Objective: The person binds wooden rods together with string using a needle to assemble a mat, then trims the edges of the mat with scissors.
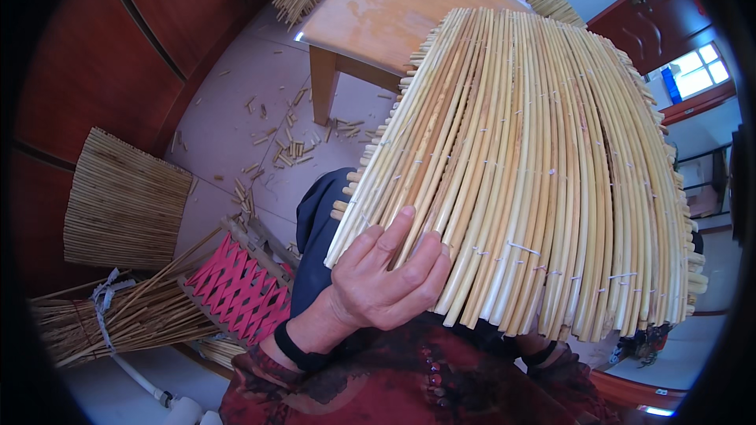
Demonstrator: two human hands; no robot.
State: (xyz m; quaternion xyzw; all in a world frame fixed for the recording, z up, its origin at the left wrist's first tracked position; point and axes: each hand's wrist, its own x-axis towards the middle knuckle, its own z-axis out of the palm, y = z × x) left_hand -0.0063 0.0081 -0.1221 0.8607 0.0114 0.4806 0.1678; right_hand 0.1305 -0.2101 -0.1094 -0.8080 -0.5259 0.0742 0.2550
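Note:
A large fan-shaped mat of stalks [520, 165], pale yellow and tied with fine white thread, rises in front of me, tilted up from my lap. It looks layered, with cut stalk ends along its left and right sides. My left hand [394, 275] is at its near left edge, fingers bent and fingertips pressed to the stalks. Of my right arm, only the wrist [539, 352] with a dark band shows below the near edge. The mat hides the right hand's fingers.
Behind the mat stands a wooden table [386, 0]. Short stalk offcuts [291, 145] litter the floor at left. A smaller stalk mat [126, 201] leans on dark red panels, near a pink-woven stool [240, 287] and a tied bundle of thin stalks [87, 327].

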